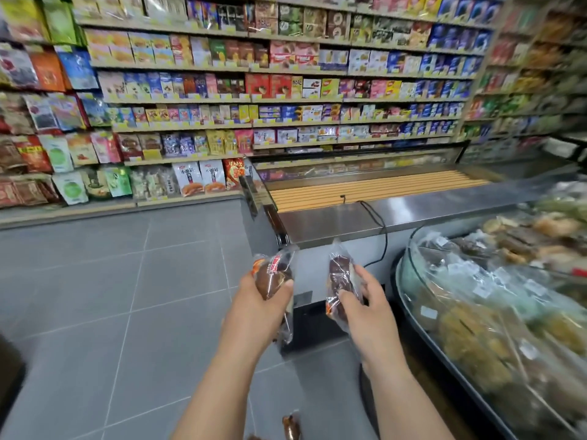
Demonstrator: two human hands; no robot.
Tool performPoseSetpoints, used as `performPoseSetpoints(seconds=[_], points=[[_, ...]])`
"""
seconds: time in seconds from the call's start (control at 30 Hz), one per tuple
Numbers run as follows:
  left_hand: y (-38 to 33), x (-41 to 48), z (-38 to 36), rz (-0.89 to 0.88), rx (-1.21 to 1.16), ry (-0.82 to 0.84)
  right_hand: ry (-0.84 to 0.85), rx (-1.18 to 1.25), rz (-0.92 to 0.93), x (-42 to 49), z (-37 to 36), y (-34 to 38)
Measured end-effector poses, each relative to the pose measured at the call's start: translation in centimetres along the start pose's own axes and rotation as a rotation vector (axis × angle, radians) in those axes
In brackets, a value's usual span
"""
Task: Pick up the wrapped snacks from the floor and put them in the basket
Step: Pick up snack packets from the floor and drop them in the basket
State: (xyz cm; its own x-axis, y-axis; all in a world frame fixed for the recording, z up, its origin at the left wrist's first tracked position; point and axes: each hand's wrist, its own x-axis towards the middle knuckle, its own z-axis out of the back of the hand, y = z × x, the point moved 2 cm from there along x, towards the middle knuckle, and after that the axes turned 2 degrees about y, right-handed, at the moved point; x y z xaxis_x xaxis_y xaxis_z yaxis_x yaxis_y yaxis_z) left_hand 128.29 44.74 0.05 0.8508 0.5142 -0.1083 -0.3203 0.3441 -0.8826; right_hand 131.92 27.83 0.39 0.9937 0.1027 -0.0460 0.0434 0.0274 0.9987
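Observation:
My left hand point(254, 300) grips a clear-wrapped brown snack point(273, 276) with a red label, held up in front of me. My right hand point(365, 303) grips a second clear-wrapped brown snack point(338, 281), about level with the first. Both hands are raised above the grey tiled floor, near a metal counter. Another wrapped brown snack point(291, 427) lies on the floor at the bottom edge, between my forearms. No basket shows in the head view.
A steel counter point(333, 227) with a black cable stands just ahead. A curved glass display case point(422, 296) full of packed food fills the right side. Shelves of snack packets point(222, 90) line the back wall. Grey floor tiles point(111, 296) stretch to the left.

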Motion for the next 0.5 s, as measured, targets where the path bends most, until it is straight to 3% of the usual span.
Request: performPoseSetpoints(seconds=[0.17,0.5], points=[[-2.3,0.1,0.9,-0.102,-0.032,0.096,-0.079,0.011,0.059,-1.5,-0.4,2.3],[-4.0,-2.2,2.9,-0.228,-0.111,0.352,-0.432,0.033,0.116,-8.7,-1.6,3.8]])
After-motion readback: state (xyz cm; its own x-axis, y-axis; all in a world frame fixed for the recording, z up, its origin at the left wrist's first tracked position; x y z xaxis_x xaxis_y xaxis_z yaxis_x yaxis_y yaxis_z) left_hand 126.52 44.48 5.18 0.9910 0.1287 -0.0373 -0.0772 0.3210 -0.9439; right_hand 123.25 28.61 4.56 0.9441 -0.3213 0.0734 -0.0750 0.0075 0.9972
